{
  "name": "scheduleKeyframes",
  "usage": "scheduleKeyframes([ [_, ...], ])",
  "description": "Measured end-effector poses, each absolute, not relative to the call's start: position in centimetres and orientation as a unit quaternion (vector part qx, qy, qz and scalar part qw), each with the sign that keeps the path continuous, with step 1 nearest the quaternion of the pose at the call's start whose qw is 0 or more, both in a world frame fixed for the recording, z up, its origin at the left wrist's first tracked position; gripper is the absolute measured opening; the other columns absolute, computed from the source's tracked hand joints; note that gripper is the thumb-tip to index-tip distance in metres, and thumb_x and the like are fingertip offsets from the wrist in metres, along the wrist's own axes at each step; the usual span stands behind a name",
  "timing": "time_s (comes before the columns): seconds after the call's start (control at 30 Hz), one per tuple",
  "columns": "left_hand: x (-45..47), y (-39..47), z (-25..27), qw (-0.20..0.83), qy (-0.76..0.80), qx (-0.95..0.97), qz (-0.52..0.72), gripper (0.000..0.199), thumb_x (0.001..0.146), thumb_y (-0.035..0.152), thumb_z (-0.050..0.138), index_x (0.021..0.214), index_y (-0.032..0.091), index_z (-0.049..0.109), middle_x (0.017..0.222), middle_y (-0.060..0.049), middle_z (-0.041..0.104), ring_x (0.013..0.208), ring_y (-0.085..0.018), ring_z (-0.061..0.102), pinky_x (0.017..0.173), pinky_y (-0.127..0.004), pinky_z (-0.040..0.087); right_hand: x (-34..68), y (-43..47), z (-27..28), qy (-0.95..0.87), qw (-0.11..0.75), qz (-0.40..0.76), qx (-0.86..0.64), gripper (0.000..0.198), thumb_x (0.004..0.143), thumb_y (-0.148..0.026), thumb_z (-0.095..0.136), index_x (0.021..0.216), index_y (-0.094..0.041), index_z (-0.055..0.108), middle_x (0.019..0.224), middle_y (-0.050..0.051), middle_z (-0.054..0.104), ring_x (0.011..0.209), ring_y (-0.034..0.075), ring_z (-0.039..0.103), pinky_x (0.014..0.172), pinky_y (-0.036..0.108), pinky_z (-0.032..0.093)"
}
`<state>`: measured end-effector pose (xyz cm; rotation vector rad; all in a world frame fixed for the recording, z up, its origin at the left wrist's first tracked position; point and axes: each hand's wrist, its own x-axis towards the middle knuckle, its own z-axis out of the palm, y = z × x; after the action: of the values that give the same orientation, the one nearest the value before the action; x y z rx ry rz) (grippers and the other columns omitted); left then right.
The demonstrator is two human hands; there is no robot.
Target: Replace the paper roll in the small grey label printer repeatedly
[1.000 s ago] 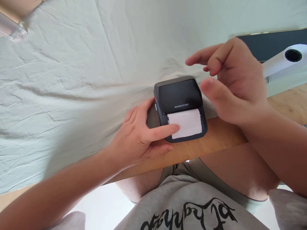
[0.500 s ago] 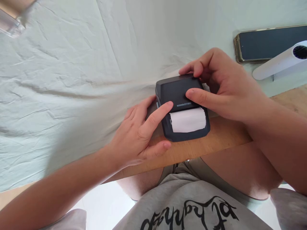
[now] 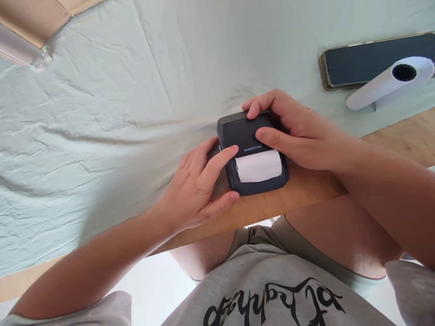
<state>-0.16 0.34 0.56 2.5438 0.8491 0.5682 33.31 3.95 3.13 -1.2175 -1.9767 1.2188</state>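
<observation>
A small black label printer [image 3: 242,134] stands at the near edge of the wooden table [image 3: 306,190], partly on a pale green cloth [image 3: 102,113]. A strip of white paper [image 3: 258,165] shows at its front slot. My left hand [image 3: 200,185] rests against the printer's left side, index finger on the lid's front corner. My right hand [image 3: 295,131] grips the printer from the right, fingers over the lid's back edge and thumb pressing on the lid's front.
A dark phone [image 3: 367,61] lies at the far right on the cloth. A white tube-shaped device [image 3: 387,83] sits in front of it. A clear plastic object [image 3: 22,52] is at the top left corner. My legs and grey shirt are below the table edge.
My right hand came down from the air onto the printer lid and pressed it lower. My left index finger moved from the paper up to the lid. Less paper shows now.
</observation>
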Motion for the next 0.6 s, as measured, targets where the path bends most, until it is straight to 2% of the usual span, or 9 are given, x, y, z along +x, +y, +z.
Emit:
scheduleKeyframes([
  [0.07,-0.3,0.5,0.5,0.195,0.307,0.909,0.204,0.094,0.132,0.084,0.052,0.206,0.032,0.025,0.199,-0.025,0.058,0.180,-0.048,0.067,0.142,-0.069,0.064,33.1,3.5,3.5,-0.732,0.281,0.426,-0.451,0.047,0.120,-0.062,0.060,0.153,-0.030,0.068,0.165,0.011,0.075,0.141,0.030,0.072,0.127,0.054,0.063],
  [0.13,-0.4,0.6,0.4,0.195,0.308,0.911,0.194,0.104,0.131,0.087,0.052,0.208,0.031,0.012,0.200,-0.026,0.057,0.183,-0.049,0.065,0.143,-0.070,0.064,33.1,3.0,4.3,-0.722,0.297,0.388,-0.490,0.039,0.119,-0.057,0.059,0.143,-0.028,0.069,0.155,0.010,0.077,0.136,0.028,0.072,0.129,0.053,0.062],
  [0.2,-0.4,0.5,0.4,0.199,0.311,0.912,0.179,0.106,0.131,0.088,0.048,0.208,0.029,0.005,0.201,-0.027,0.056,0.184,-0.050,0.064,0.143,-0.072,0.064,33.4,2.8,5.2,-0.693,0.296,0.339,-0.563,0.025,0.117,-0.047,0.058,0.129,-0.028,0.068,0.129,0.008,0.077,0.119,0.026,0.072,0.113,0.049,0.061],
  [0.27,-0.4,0.3,0.5,0.202,0.319,0.911,0.168,0.106,0.131,0.089,0.042,0.208,0.026,0.005,0.201,-0.029,0.056,0.183,-0.051,0.065,0.145,-0.073,0.063,33.7,2.8,5.9,-0.666,0.282,0.308,-0.618,0.013,0.114,-0.038,0.056,0.115,-0.027,0.063,0.104,0.006,0.068,0.103,0.025,0.068,0.095,0.045,0.055],
  [0.3,-0.4,0.2,0.6,0.204,0.323,0.910,0.164,0.106,0.132,0.089,0.040,0.208,0.025,0.006,0.201,-0.030,0.056,0.183,-0.051,0.066,0.145,-0.073,0.062,33.8,2.9,6.1,-0.661,0.272,0.306,-0.628,0.014,0.115,-0.038,0.057,0.108,-0.026,0.061,0.095,0.005,0.062,0.097,0.025,0.066,0.088,0.043,0.050],
  [0.43,-0.3,-0.3,1.2,0.202,0.326,0.910,0.156,0.105,0.132,0.089,0.037,0.207,0.018,0.015,0.202,-0.033,0.053,0.186,-0.053,0.061,0.149,-0.074,0.058,34.0,3.2,5.9,-0.707,0.202,0.337,-0.588,0.055,0.123,-0.060,0.052,0.083,-0.024,0.044,0.076,0.005,0.049,0.079,0.020,0.056,0.076,0.041,0.038],
  [0.6,-0.4,-0.6,1.4,0.195,0.318,0.917,0.143,0.110,0.131,0.092,0.035,0.210,0.019,0.013,0.205,-0.034,0.049,0.188,-0.056,0.057,0.150,-0.076,0.056,34.5,3.5,5.4,-0.761,0.160,0.316,-0.543,0.063,0.126,-0.072,0.036,0.085,-0.025,0.044,0.073,0.004,0.054,0.074,0.019,0.054,0.076,0.042,0.035],
])
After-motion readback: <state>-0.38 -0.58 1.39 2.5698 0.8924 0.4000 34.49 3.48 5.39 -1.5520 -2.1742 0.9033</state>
